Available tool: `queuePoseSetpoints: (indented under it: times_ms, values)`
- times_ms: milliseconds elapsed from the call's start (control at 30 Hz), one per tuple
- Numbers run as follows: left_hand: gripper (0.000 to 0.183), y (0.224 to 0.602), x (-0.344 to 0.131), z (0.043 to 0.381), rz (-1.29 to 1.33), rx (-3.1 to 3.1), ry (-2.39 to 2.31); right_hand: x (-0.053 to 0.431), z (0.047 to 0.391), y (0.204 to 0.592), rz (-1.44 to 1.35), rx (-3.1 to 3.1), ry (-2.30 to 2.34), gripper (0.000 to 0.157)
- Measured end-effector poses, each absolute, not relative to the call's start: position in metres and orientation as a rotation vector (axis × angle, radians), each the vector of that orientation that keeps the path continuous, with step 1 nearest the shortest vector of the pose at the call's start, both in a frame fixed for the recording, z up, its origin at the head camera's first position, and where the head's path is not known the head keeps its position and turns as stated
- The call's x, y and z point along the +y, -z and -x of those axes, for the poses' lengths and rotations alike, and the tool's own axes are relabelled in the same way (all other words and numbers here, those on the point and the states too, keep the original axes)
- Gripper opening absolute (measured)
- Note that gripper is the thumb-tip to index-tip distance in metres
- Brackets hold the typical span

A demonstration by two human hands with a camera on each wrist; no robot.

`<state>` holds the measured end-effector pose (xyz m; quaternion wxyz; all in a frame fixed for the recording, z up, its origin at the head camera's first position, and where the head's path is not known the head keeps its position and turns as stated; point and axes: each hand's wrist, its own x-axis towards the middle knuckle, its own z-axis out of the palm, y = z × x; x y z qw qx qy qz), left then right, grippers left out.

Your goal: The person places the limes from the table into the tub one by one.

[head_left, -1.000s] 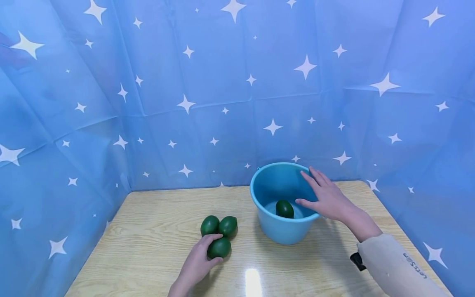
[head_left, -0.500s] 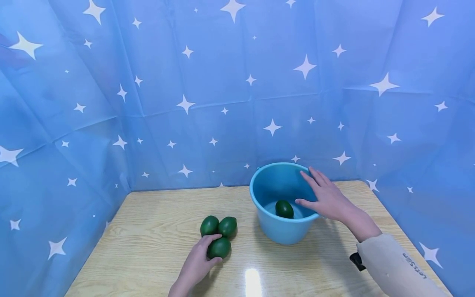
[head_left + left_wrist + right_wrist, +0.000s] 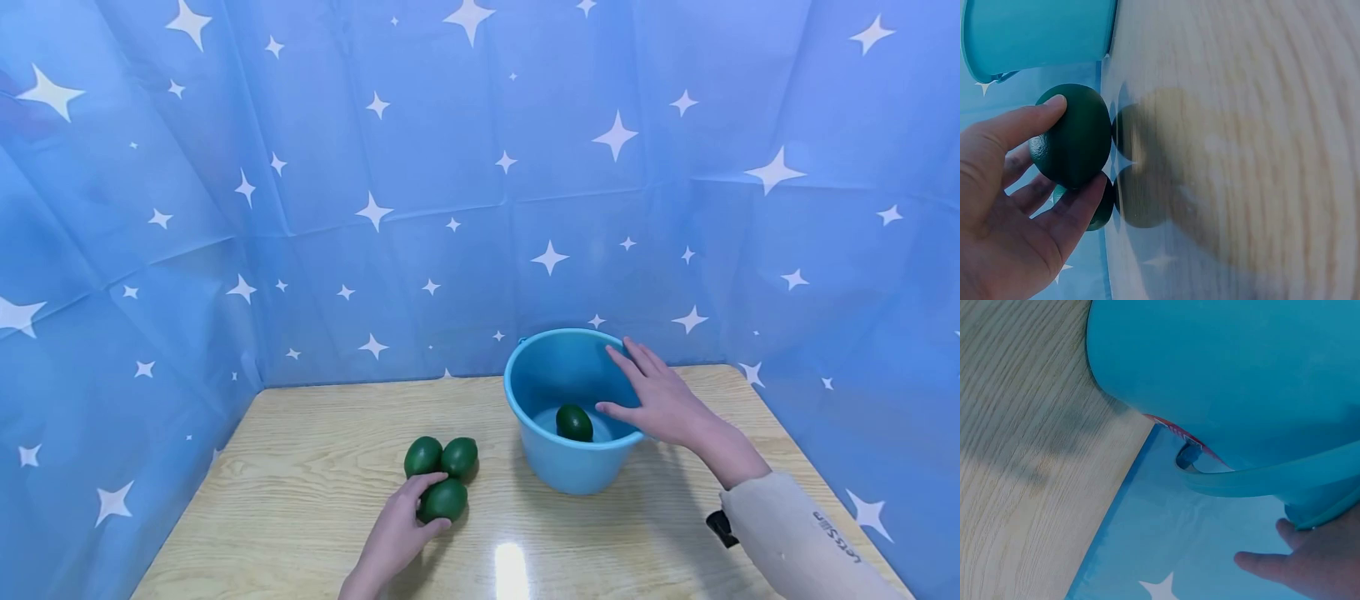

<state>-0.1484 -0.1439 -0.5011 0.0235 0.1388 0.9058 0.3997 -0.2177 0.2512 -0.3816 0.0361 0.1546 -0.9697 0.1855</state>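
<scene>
- left hand (image 3: 399, 533): I see thumb on one side, fingers on the other, gripping the front green fruit (image 3: 442, 501); can't tell from here if that fruit rests on the table (image 3: 300, 467) or sits just off it
- rear left fruit (image 3: 423, 457) and rear right fruit (image 3: 460, 457): side by side on the table, just beyond the gripped one; all three bunched left of the bucket (image 3: 577, 467)
- bucket: light blue, upright, near the table's far edge, mouth tipped into my line of sight; fourth green fruit (image 3: 574, 423) inside, on the bottom
- right hand (image 3: 663, 404): at the bucket's right rim, fingers spread and fairly straight, thumb toward the mouth; no fruit in it; can't tell how firmly it bears on the rim
- right sleeve (image 3: 795, 533): pale, dark lettering; black piece (image 3: 722, 528) by the cuff
- backdrop (image 3: 450, 150): blue sheeting with white stars, behind the table and down both sides
</scene>
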Motion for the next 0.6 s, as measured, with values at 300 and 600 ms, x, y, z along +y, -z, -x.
queuePoseSetpoints:
  times_ms: [300,600]
  values:
    - [0.056,0.4974,-0.1436,0.1485,-0.428,2.803,-1.252,0.2517,0.2182,0.3824,-0.480,-2.972,-0.564,0.091]
    - [0.056,0.4937,-0.1424,0.1490,-0.416,2.799,-1.264,0.2520,0.2188,0.3834,-0.482,-2.970,-0.565,0.091]
